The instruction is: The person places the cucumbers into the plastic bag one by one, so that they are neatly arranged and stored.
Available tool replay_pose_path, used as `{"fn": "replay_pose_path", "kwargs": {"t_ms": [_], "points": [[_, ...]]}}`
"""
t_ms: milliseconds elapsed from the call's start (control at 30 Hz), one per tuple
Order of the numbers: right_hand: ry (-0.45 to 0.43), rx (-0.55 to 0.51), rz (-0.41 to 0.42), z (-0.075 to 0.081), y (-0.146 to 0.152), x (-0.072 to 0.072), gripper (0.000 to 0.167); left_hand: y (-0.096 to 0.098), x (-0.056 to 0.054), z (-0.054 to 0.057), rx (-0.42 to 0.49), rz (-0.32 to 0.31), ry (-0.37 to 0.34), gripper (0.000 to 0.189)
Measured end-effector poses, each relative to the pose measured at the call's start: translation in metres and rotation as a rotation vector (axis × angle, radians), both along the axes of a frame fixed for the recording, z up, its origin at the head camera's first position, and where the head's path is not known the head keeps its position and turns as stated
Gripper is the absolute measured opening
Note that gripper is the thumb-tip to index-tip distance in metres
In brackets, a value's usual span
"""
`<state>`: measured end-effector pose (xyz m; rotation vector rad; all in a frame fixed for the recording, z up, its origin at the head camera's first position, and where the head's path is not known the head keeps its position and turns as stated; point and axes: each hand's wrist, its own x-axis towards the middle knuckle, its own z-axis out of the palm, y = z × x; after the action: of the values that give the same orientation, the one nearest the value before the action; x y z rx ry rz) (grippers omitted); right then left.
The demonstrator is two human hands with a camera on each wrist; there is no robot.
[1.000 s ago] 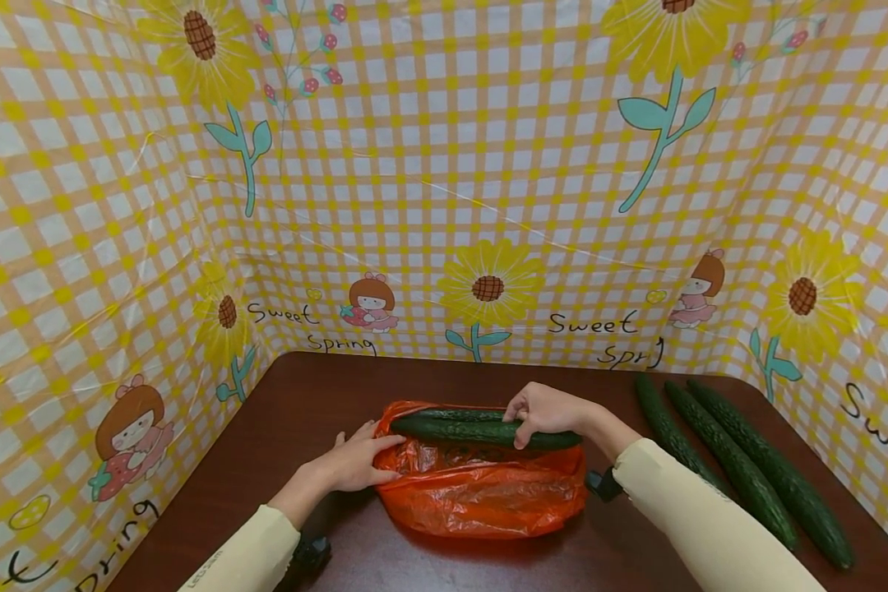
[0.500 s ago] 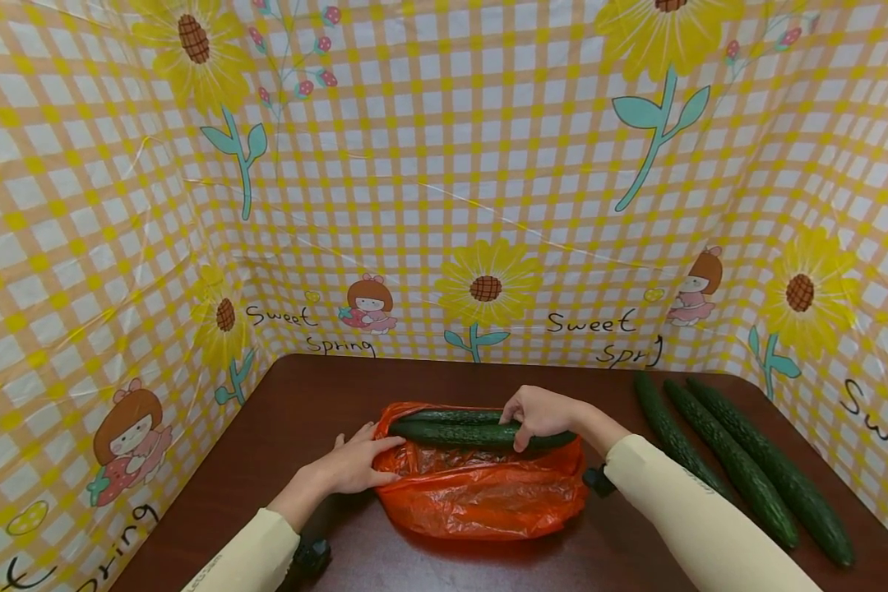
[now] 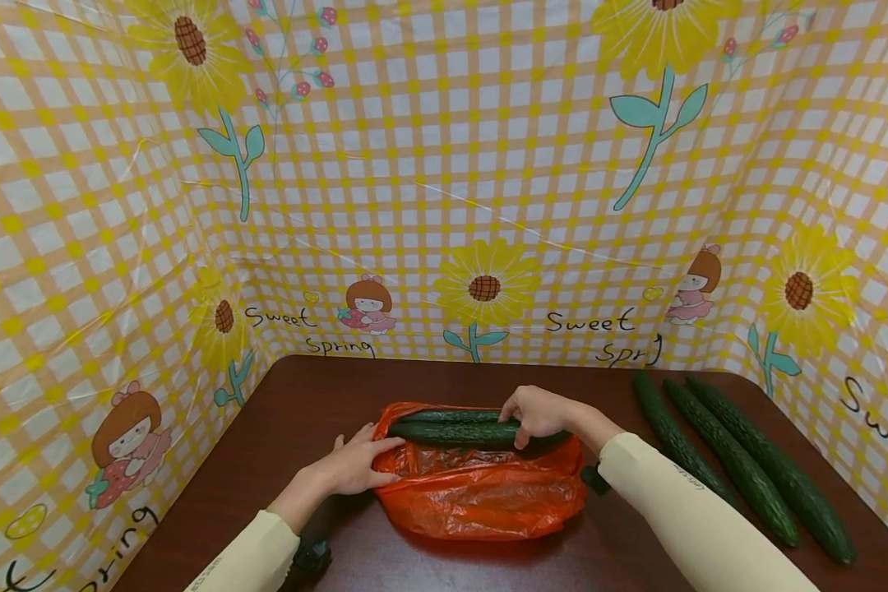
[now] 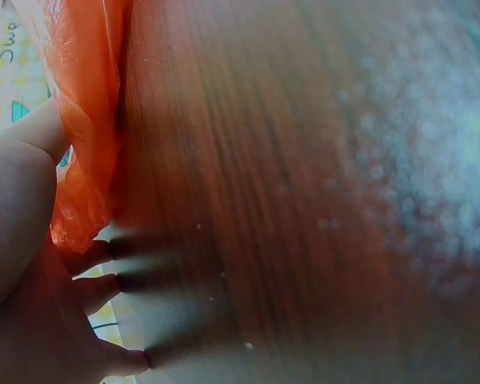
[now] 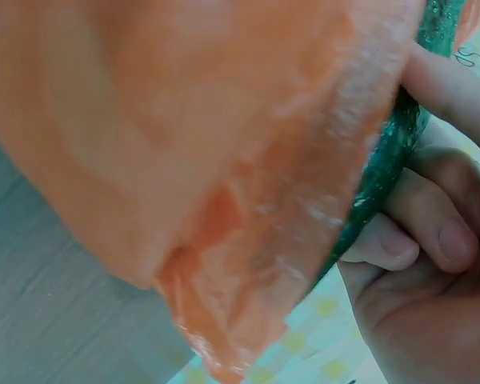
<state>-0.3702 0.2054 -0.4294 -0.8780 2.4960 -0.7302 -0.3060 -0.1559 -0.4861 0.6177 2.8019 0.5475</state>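
Observation:
An orange-red plastic bag (image 3: 481, 501) lies on the brown table with its mouth spread upward. Inside its opening lie two dark green cucumbers side by side, a front cucumber (image 3: 451, 433) and a back cucumber (image 3: 444, 416). My right hand (image 3: 540, 411) grips the front cucumber near its right end, thumb on the near side and fingers behind. In the right wrist view the curled fingers (image 5: 432, 216) show against the cucumber (image 5: 384, 164), beside the bag. My left hand (image 3: 355, 462) rests with spread fingers at the bag's left rim, its fingertips (image 4: 128, 362) down at the tabletop.
Three long cucumbers (image 3: 740, 460) lie side by side, slanting, on the right of the table (image 3: 326, 386). A checked cloth with sunflowers (image 3: 488, 164) rises behind and on both sides. Small black devices (image 3: 312, 559) sit under the wrists.
The front cucumber in my right hand has shifted slightly left and lower into the bag, and the right forearm has moved a little left with it. My left hand has stayed at the bag's rim.

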Motion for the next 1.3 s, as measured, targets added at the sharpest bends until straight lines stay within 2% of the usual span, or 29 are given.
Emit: {"fn": "replay_pose_path", "kwargs": {"t_ms": [233,400,667,833,967,1300], "points": [[0.061,0.019,-0.005,-0.009,0.002,0.001,0.043,0.000,0.001,-0.001,0.009,0.002,-0.003,0.064],[0.078,-0.003,-0.034,-0.013,0.006,0.007,0.045,0.000,0.000,-0.001,0.013,0.000,0.009,0.064],[0.108,-0.013,-0.101,-0.015,0.012,0.007,0.044,-0.001,-0.001,-0.001,0.019,-0.001,0.003,0.065],[0.153,-0.012,-0.164,-0.016,0.020,0.011,0.050,-0.001,-0.001,-0.003,0.016,-0.004,0.005,0.064],[0.170,0.021,-0.218,-0.016,0.028,0.015,0.055,-0.001,0.000,-0.001,0.017,-0.010,0.007,0.064],[0.235,0.193,-0.292,-0.012,0.041,0.021,0.047,-0.001,0.002,0.003,0.029,-0.004,0.007,0.064]]}}
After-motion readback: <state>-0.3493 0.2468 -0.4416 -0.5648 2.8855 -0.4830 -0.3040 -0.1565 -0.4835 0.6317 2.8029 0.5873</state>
